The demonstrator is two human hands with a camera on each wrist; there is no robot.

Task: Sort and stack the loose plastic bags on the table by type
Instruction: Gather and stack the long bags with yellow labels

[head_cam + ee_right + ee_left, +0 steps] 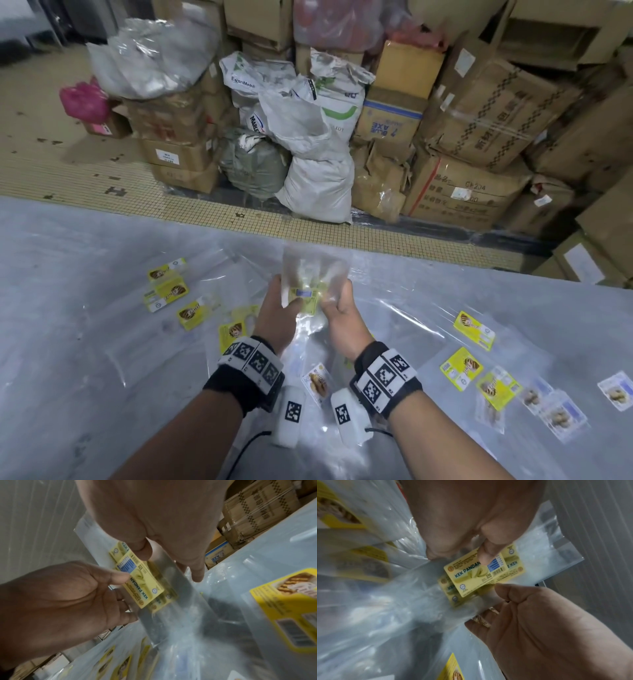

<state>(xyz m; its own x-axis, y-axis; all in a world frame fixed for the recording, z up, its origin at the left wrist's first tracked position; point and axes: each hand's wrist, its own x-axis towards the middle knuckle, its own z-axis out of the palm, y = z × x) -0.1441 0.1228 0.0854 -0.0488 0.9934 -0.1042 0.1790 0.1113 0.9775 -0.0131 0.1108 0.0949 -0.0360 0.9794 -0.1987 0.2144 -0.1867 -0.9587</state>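
Both hands hold up a small stack of clear bags (313,270) with pale yellow "KEK PANDAN" labels (476,574) above the middle of the table. My left hand (279,298) pinches the stack's left edge, thumb on the label. My right hand (337,301) grips the right edge, thumb in front and fingers behind. The right wrist view shows the same stack (145,585) between the right hand (169,563) and the left hand (123,593). Loose bags with bright yellow labels (168,287) lie at the left, more (474,330) at the right. White-and-blue labelled bags (561,416) lie far right.
A grey plastic sheet covers the table (85,274). One white-labelled bag (317,383) lies between my wrists. Beyond the table's far edge is tiled floor (102,178), with stacked cardboard boxes (479,130) and white sacks (315,185) behind it.
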